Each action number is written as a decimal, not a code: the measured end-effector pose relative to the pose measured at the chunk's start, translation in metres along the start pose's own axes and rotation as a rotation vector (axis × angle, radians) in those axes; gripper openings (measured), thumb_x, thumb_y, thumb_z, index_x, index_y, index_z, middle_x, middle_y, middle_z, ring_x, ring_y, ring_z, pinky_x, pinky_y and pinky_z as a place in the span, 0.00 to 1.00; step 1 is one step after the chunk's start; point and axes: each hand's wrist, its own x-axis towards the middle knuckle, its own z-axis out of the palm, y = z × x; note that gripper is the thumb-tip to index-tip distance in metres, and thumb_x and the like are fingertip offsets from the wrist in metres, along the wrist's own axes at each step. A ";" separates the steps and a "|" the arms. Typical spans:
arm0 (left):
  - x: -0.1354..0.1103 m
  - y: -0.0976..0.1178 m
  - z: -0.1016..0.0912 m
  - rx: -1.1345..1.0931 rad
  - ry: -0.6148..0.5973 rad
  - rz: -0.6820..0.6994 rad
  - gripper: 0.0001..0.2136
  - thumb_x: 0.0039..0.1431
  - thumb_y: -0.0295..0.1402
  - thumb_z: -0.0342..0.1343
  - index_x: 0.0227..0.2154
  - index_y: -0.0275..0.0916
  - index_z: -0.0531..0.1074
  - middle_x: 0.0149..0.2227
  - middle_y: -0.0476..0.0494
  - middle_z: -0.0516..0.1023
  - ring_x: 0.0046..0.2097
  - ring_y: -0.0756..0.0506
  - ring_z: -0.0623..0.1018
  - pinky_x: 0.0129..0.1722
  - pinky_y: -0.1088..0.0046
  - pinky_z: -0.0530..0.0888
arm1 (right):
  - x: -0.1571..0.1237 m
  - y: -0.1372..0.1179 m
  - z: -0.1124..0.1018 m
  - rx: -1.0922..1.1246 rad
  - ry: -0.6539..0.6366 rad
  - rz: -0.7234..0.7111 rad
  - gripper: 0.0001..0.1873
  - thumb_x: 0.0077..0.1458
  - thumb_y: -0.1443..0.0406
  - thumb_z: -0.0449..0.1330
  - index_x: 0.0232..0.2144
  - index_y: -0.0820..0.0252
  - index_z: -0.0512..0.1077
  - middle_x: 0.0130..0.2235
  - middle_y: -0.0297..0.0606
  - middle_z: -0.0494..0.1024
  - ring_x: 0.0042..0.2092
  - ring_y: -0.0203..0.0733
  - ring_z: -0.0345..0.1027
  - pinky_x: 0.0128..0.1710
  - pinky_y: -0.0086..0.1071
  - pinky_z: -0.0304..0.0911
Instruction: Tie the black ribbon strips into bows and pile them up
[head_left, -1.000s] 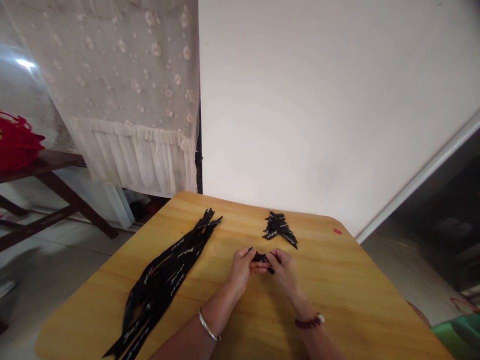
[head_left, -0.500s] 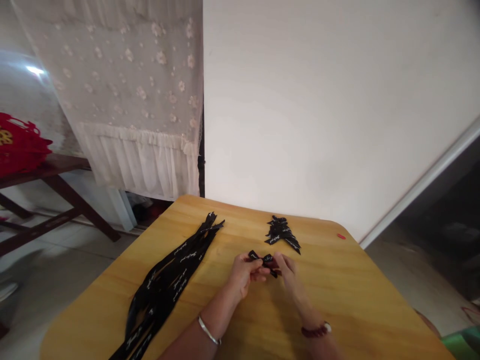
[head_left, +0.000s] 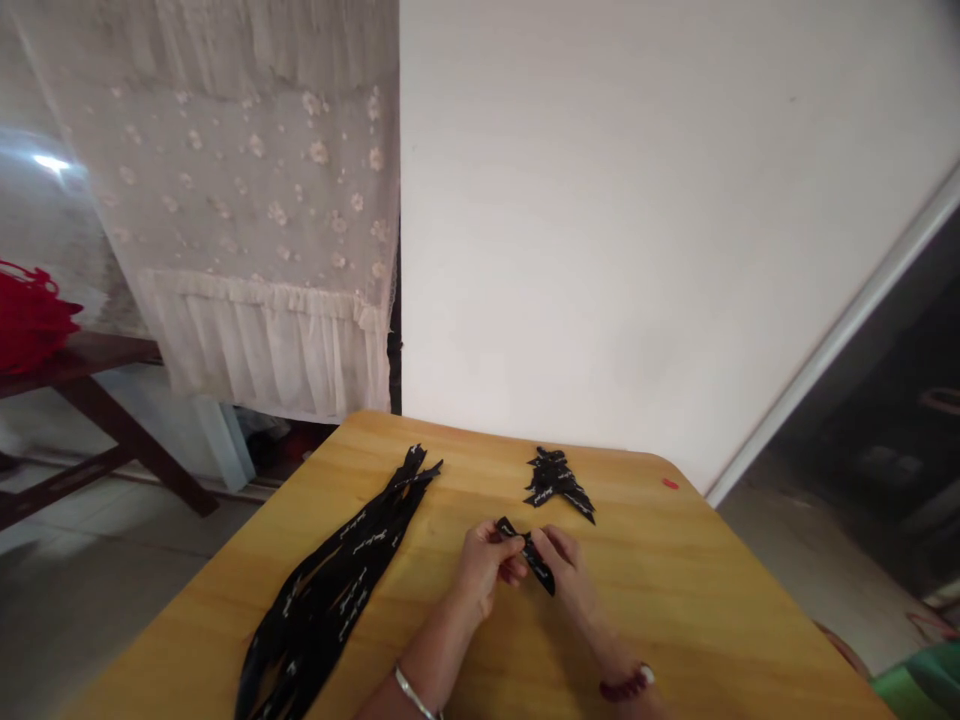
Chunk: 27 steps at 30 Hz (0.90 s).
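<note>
Since half a second ago the black ribbon piece (head_left: 529, 553) has swung from lying almost level across the fingertips to slanting down to the right, and its lower end now dips between the two hands. Both hands also sit a little lower in the picture, though the head camera has tilted too, so part of that shift may be the view alone.

The left hand (head_left: 484, 565) pinches the upper, left end of the ribbon piece between thumb and fingers, and a short tip pokes out above them. The right hand (head_left: 568, 568) is closed on the ribbon piece from the other side; its grip looks like a thumb-and-forefinger pinch near the middle, but the ribbon is too small to be sure. The ribbon piece is held just above the desk (head_left: 712, 610), near its middle, and carries pale lettering.

A silver bangle (head_left: 409, 692) circles the left wrist and a dark red beaded bracelet (head_left: 626, 685) the right. A sheaf of long ribbons (head_left: 337, 590), black with the same lettering, lies on the desk left of the hands, running from the far side toward the near left corner. A small heap of black ribbon (head_left: 556, 480) lies beyond the hands, well apart from a tiny red bit (head_left: 670, 484) near the far right edge. Behind the desk are a white wall (head_left: 637, 230) and a lace curtain (head_left: 247, 250)
</note>
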 end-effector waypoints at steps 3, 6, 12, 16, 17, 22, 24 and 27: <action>-0.002 0.001 0.000 0.048 -0.037 0.031 0.12 0.33 0.33 0.59 0.20 0.35 0.61 0.13 0.56 0.64 0.11 0.54 0.65 0.08 0.82 0.57 | -0.001 -0.003 0.002 0.035 -0.004 0.001 0.17 0.43 0.55 0.54 0.14 0.60 0.57 0.17 0.26 0.55 0.21 0.31 0.50 0.19 0.25 0.47; -0.005 0.003 0.001 0.055 -0.038 0.036 0.13 0.36 0.38 0.57 0.20 0.35 0.62 0.15 0.55 0.65 0.09 0.56 0.61 0.07 0.81 0.56 | -0.001 -0.005 0.002 0.089 0.000 0.037 0.16 0.41 0.55 0.56 0.15 0.61 0.59 0.15 0.25 0.55 0.19 0.30 0.49 0.18 0.25 0.46; -0.010 0.011 0.000 0.113 -0.058 -0.075 0.15 0.43 0.43 0.51 0.25 0.33 0.65 0.20 0.48 0.71 0.08 0.58 0.58 0.07 0.81 0.50 | -0.002 -0.010 -0.007 0.081 0.011 0.037 0.14 0.41 0.56 0.56 0.17 0.62 0.63 0.16 0.27 0.62 0.19 0.30 0.53 0.19 0.24 0.49; -0.010 0.020 -0.002 0.149 -0.007 -0.110 0.14 0.42 0.40 0.52 0.30 0.34 0.66 0.25 0.46 0.74 0.09 0.59 0.59 0.08 0.82 0.52 | -0.002 -0.012 -0.014 0.076 0.046 0.038 0.14 0.43 0.57 0.55 0.17 0.62 0.63 0.16 0.28 0.64 0.18 0.29 0.52 0.17 0.24 0.47; -0.009 0.024 -0.002 0.149 0.018 -0.109 0.13 0.42 0.38 0.53 0.29 0.34 0.66 0.26 0.46 0.74 0.10 0.59 0.59 0.08 0.82 0.52 | -0.001 -0.012 -0.015 0.076 0.058 0.038 0.14 0.43 0.57 0.55 0.17 0.62 0.63 0.16 0.28 0.64 0.18 0.29 0.52 0.17 0.24 0.47; -0.010 0.045 -0.003 0.123 0.130 -0.031 0.08 0.40 0.30 0.54 0.26 0.34 0.66 0.28 0.47 0.73 0.11 0.59 0.62 0.10 0.81 0.57 | 0.007 -0.010 -0.019 0.036 0.083 0.007 0.13 0.43 0.58 0.55 0.17 0.62 0.64 0.16 0.29 0.64 0.18 0.30 0.53 0.17 0.24 0.48; -0.011 0.051 -0.003 0.118 0.130 0.004 0.07 0.39 0.27 0.54 0.26 0.33 0.67 0.26 0.47 0.73 0.12 0.58 0.63 0.10 0.82 0.57 | 0.012 -0.008 -0.018 -0.006 0.079 -0.040 0.12 0.42 0.59 0.55 0.16 0.62 0.64 0.15 0.28 0.63 0.18 0.30 0.53 0.18 0.25 0.48; -0.008 0.052 -0.004 0.062 0.097 -0.007 0.07 0.38 0.24 0.55 0.26 0.33 0.68 0.26 0.47 0.73 0.13 0.58 0.64 0.11 0.83 0.60 | 0.018 -0.005 -0.015 -0.057 0.060 -0.091 0.12 0.42 0.60 0.55 0.15 0.62 0.64 0.15 0.28 0.61 0.18 0.31 0.52 0.18 0.25 0.48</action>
